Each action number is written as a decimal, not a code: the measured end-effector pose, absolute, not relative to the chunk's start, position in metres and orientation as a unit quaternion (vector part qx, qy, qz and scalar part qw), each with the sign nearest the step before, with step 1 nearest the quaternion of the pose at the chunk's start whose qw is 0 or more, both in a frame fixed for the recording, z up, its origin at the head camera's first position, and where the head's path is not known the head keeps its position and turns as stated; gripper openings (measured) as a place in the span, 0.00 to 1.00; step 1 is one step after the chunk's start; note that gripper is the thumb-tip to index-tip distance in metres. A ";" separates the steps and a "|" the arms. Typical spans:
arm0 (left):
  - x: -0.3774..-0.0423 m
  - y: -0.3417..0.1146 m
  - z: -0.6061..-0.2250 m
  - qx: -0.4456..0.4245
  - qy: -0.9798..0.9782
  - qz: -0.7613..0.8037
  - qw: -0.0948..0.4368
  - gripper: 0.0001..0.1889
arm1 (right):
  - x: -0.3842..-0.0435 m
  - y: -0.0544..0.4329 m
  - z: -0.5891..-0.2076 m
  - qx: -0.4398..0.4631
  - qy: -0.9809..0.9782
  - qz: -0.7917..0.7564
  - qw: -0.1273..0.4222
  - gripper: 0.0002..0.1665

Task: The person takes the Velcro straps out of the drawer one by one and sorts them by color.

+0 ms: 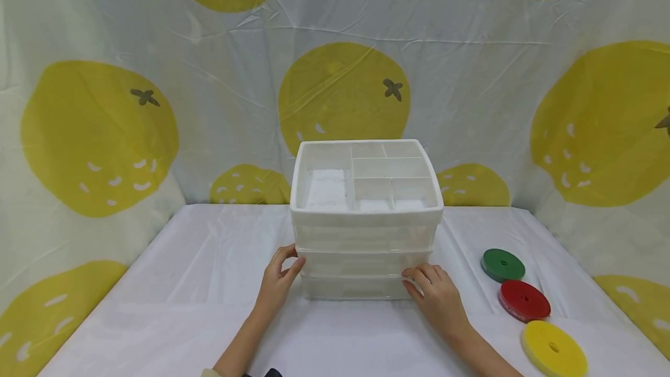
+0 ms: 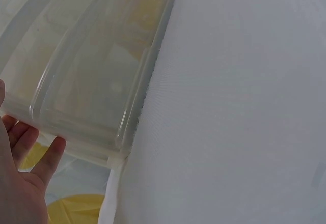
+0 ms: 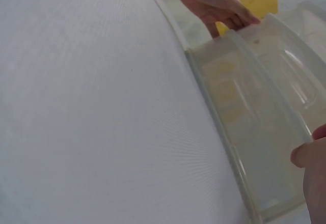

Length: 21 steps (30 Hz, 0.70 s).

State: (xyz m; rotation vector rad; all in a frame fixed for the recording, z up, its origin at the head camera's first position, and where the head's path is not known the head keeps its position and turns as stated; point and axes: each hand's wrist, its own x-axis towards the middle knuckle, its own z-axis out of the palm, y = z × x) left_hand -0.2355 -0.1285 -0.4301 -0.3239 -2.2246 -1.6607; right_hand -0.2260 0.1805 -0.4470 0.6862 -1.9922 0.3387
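Observation:
A white plastic drawer organizer [image 1: 366,237] stands on the cloth-covered table, with stacked see-through drawers and a divided open tray on top. My left hand [image 1: 280,278] is at its left side, fingertips against the side wall near the front corner. In the left wrist view the fingers [image 2: 48,160] of that hand are spread along the side. At the front right, my right hand [image 1: 437,295] pinches the lip of a lower drawer [image 3: 265,127], fingers above and thumb below. The right wrist view shows the thumb [image 3: 301,155] by this ledge.
To the right lie a green roll [image 1: 502,265], a red roll [image 1: 524,301] and a yellow roll [image 1: 555,349] in a slanting row. A white cloth [image 1: 173,284] covers the table. Behind it hangs a curtain [image 1: 225,103] printed with yellow fruit.

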 end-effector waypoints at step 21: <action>-0.230 -0.132 -0.431 -0.114 -0.800 -0.566 0.162 0.17 | -0.215 0.189 -0.433 0.272 -0.840 0.194 0.429 0.25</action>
